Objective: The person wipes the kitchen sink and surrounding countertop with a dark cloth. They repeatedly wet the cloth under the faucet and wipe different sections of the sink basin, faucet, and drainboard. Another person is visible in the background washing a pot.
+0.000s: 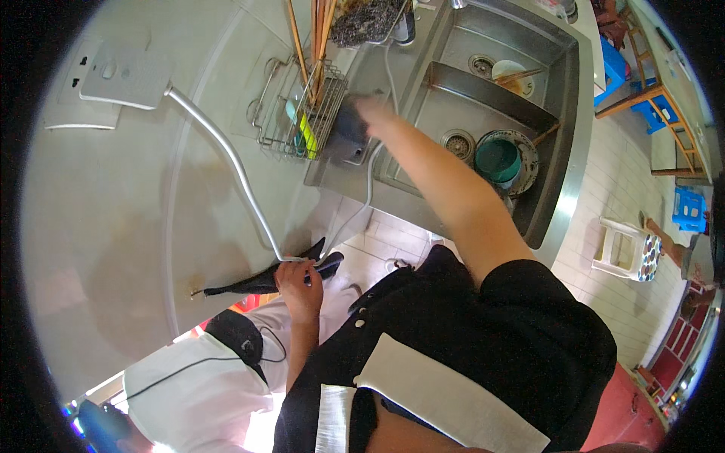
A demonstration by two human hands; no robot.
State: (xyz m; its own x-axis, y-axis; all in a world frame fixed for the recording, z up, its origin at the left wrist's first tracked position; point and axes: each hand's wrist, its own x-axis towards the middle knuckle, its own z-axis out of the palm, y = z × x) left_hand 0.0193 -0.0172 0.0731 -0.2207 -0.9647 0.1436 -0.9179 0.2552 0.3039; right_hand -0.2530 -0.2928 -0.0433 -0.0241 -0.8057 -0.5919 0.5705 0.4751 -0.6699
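My left hand (300,283) grips a white cable (238,161) beside the wall. The cable comes from a white plug-in box (127,73) on the wall, passes through my fingers and bends up past the sink's edge. Behind the same hand hangs a dark cloth (243,283), apparently from a small wall hook. My right hand (374,116) is stretched out over the counter beside the sink and is blurred. It is over or against a dark object (348,130) next to a wire utensil basket (300,124); whether it holds this object, I cannot tell.
A steel double sink (498,102) holds a white bowl (524,73) with chopsticks and a green bowl (498,158) in a larger basin. At lower left stands a person in white (192,379). A white stool (626,249) and blue stools (688,208) are on the right.
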